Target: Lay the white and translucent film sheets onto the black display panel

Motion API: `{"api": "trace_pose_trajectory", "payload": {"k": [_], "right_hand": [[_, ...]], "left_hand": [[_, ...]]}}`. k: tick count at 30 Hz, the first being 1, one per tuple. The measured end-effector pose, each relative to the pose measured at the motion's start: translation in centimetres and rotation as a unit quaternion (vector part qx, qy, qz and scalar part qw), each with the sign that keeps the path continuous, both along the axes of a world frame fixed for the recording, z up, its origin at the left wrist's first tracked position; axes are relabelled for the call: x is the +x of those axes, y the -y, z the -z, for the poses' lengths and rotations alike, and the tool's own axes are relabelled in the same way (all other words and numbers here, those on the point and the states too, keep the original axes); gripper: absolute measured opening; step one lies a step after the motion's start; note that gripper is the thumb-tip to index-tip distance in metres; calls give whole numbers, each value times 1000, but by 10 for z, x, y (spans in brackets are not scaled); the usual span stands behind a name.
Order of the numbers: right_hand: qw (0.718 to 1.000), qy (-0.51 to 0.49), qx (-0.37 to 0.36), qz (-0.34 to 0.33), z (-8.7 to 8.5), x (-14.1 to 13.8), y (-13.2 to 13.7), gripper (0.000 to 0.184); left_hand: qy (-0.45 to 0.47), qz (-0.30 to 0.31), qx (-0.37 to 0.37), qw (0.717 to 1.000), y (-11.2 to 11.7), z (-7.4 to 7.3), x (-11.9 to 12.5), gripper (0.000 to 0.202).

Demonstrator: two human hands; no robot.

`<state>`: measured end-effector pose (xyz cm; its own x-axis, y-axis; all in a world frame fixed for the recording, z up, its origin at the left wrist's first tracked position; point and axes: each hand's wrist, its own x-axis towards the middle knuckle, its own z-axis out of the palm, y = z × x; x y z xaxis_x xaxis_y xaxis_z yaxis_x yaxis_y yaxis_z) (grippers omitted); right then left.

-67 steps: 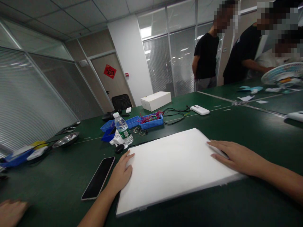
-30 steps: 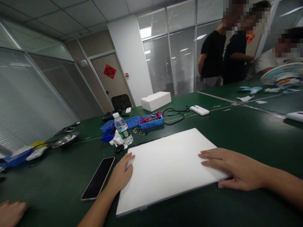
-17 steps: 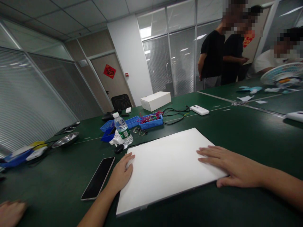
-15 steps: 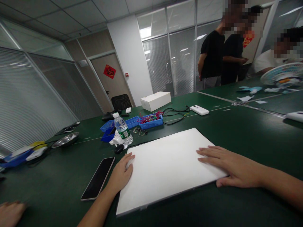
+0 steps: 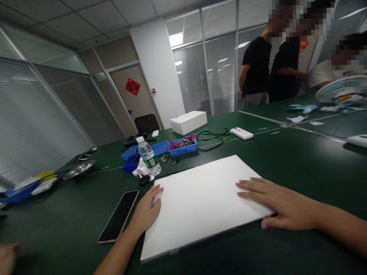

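A flat white rectangular board [image 5: 200, 206] lies on the green table [image 5: 69, 229] in front of me. My left hand [image 5: 147, 210] rests on its left edge, fingers stretched out and thumb apart. Across the right edge lies my right hand [image 5: 269, 198], fingers spread flat on the white surface, with the thumb at the near edge. Just left of my left hand is a phone [image 5: 119, 217] with a dark screen. Beyond that hand stand a water bottle [image 5: 149, 156] with a green label and a small black object [image 5: 144, 180].
Blue trays [image 5: 183, 149], one with red wires, eyeglasses [image 5: 169, 159] and a white box [image 5: 188, 122] sit farther back. A metal dish [image 5: 79, 169] is at left. Another person's hand [image 5: 8, 258] shows at lower left. Several people stand or lean at the far right.
My right hand has shifted very slightly left on the board. The other person's hand at lower left has moved farther out of view. A person at the back right has shifted position.
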<state>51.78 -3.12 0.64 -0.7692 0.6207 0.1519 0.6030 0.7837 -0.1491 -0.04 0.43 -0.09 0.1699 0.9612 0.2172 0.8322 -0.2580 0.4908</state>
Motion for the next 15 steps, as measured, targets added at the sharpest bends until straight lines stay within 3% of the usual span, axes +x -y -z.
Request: {"api": "trace_pose_trajectory", "payload": {"k": [9, 15], "right_hand": [[994, -49, 85, -44, -7, -6, 2, 78], [984, -2, 164, -76, -9, -7, 3, 70]], "left_hand": [[-1, -7, 1, 1000, 0, 1, -1, 52], [-3, 0, -1, 1000, 0, 1, -1, 53]]}}
